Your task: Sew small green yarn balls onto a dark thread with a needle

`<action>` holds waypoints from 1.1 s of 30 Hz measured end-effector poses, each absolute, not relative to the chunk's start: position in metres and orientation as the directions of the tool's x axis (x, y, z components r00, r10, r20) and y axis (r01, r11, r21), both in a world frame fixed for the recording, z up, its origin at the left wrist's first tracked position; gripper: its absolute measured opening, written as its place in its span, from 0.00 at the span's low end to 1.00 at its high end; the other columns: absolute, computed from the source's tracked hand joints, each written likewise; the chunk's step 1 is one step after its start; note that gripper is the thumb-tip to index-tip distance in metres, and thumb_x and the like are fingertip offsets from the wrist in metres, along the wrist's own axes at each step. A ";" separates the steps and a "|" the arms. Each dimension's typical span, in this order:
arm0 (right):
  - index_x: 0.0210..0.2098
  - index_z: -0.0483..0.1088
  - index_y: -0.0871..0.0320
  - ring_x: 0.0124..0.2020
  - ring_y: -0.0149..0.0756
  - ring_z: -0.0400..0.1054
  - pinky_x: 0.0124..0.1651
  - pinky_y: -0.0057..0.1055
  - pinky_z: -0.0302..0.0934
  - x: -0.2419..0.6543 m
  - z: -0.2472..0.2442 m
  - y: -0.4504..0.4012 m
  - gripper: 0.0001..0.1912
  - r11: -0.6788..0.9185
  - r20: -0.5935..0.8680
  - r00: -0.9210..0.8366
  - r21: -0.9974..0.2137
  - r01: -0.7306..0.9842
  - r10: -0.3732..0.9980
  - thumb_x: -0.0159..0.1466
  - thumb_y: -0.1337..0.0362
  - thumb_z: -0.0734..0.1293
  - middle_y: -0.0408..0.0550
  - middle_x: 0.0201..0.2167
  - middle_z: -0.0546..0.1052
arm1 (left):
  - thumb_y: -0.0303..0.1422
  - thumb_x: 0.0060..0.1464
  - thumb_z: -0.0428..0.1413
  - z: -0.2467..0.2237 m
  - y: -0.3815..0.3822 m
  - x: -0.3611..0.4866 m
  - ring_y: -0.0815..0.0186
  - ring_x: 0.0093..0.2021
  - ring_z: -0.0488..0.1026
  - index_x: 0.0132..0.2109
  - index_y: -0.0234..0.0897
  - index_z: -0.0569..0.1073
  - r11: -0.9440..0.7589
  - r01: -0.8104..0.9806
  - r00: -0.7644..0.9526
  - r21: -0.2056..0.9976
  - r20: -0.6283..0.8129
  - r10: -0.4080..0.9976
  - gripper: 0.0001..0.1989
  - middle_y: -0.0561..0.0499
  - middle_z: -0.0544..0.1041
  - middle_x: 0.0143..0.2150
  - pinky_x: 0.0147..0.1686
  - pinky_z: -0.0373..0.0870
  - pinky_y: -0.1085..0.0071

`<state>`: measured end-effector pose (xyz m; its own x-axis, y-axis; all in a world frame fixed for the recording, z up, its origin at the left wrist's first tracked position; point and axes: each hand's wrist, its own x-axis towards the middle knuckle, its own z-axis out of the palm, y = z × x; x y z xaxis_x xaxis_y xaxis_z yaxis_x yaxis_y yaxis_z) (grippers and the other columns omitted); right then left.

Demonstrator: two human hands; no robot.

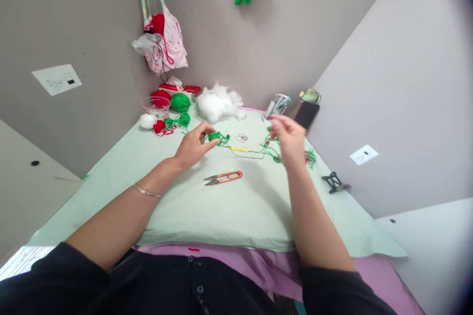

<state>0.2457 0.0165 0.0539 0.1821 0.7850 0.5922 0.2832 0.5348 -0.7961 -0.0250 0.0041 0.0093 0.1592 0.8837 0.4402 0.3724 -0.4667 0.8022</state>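
Observation:
My left hand [192, 146] pinches a small green crocheted piece [214, 136] between thumb and fingers, above the pale green cloth. My right hand [290, 139] is raised at the right, blurred by motion, its fingers drawn together; whatever they hold is too smeared to make out. Between the hands lies a yellow-handled crochet hook [239, 149], with dark green yarn running past it. Nearer to me rest orange thread snips [223, 177], blades pointing left. Green and red yarn pieces [309, 158] lie just beyond and beside my right wrist.
White stuffing [219, 103] is heaped at the back. Left of it stand a green yarn ball [180, 102], a red yarn ball [161, 99] and a clear tub [155, 108]. A clear cup [281, 103], a phone [307, 114] and a black claw clip [334, 182] are on the right.

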 end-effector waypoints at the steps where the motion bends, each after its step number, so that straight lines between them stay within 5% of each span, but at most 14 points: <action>1: 0.37 0.77 0.57 0.26 0.30 0.64 0.31 0.31 0.60 0.226 0.049 0.012 0.11 0.524 0.570 0.034 -0.775 0.355 0.821 0.60 0.57 0.70 0.44 0.28 0.73 | 0.41 0.54 0.58 0.009 0.001 -0.021 0.72 0.26 0.57 0.41 0.38 0.68 -0.472 0.369 0.184 0.801 0.435 0.881 0.13 0.52 0.72 0.38 0.30 0.57 0.72; 4: 0.39 0.78 0.56 0.29 0.30 0.65 0.34 0.30 0.60 0.189 0.033 -0.002 0.10 0.543 0.496 -0.233 -0.698 0.466 0.837 0.62 0.59 0.69 0.44 0.30 0.72 | 0.41 0.54 0.58 0.008 -0.006 -0.014 0.72 0.25 0.56 0.42 0.39 0.68 -0.482 0.352 0.239 0.802 0.421 0.875 0.13 0.53 0.73 0.38 0.28 0.56 0.72; 7: 0.36 0.78 0.56 0.28 0.30 0.64 0.35 0.30 0.59 0.179 0.025 -0.009 0.06 0.542 0.448 -0.306 -0.668 0.510 0.840 0.62 0.63 0.69 0.43 0.28 0.70 | 0.40 0.54 0.58 0.006 -0.007 -0.012 0.72 0.25 0.57 0.43 0.39 0.69 -0.490 0.356 0.253 0.795 0.423 0.870 0.12 0.53 0.73 0.39 0.28 0.56 0.72; 14: 0.31 0.77 0.57 0.27 0.29 0.63 0.30 0.29 0.58 0.195 0.044 -0.014 0.08 0.493 0.423 -0.315 -0.849 0.189 0.850 0.60 0.58 0.72 0.44 0.29 0.71 | 0.39 0.55 0.58 0.005 0.000 -0.020 0.71 0.26 0.57 0.44 0.39 0.69 -0.484 0.394 0.192 0.781 0.445 0.875 0.12 0.52 0.74 0.39 0.29 0.57 0.71; 18: 0.32 0.79 0.56 0.31 0.32 0.67 0.34 0.31 0.62 0.200 0.064 -0.033 0.06 0.517 0.365 -0.610 -0.852 0.087 0.703 0.61 0.59 0.73 0.46 0.29 0.75 | 0.39 0.56 0.58 0.001 0.008 -0.026 0.71 0.27 0.59 0.45 0.38 0.70 -0.468 0.338 0.084 0.817 0.469 0.879 0.13 0.51 0.74 0.40 0.31 0.60 0.71; 23: 0.34 0.79 0.59 0.32 0.32 0.69 0.38 0.31 0.64 0.194 0.072 -0.043 0.10 0.438 0.071 -0.903 -0.889 0.136 0.424 0.63 0.58 0.71 0.48 0.31 0.77 | 0.38 0.55 0.60 0.000 0.008 -0.022 0.74 0.27 0.63 0.47 0.38 0.69 -0.462 0.180 0.100 0.868 0.451 0.887 0.16 0.49 0.75 0.46 0.30 0.63 0.74; 26: 0.33 0.78 0.61 0.28 0.29 0.66 0.34 0.28 0.62 0.198 0.068 -0.037 0.15 0.369 0.027 -0.874 -0.913 0.176 0.485 0.64 0.54 0.69 0.47 0.29 0.74 | 0.40 0.55 0.60 0.002 0.004 -0.017 0.78 0.22 0.60 0.47 0.38 0.67 -0.423 0.054 0.153 0.904 0.411 0.898 0.17 0.48 0.74 0.48 0.22 0.60 0.76; 30: 0.25 0.73 0.61 0.24 0.27 0.60 0.29 0.26 0.57 0.201 0.058 -0.024 0.20 0.373 0.144 -0.630 -0.894 0.247 0.763 0.64 0.51 0.68 0.42 0.21 0.68 | 0.41 0.56 0.60 0.005 -0.002 -0.012 0.79 0.17 0.59 0.47 0.39 0.65 -0.389 -0.072 0.227 0.919 0.394 0.890 0.17 0.48 0.75 0.48 0.16 0.59 0.76; 33: 0.32 0.75 0.60 0.27 0.28 0.61 0.32 0.27 0.59 0.194 0.050 -0.018 0.16 0.346 0.236 -0.403 -0.911 0.225 0.884 0.61 0.52 0.70 0.43 0.24 0.71 | 0.41 0.56 0.60 0.005 -0.006 -0.008 0.79 0.19 0.61 0.47 0.39 0.66 -0.392 -0.106 0.257 0.914 0.406 0.877 0.16 0.48 0.75 0.48 0.18 0.61 0.75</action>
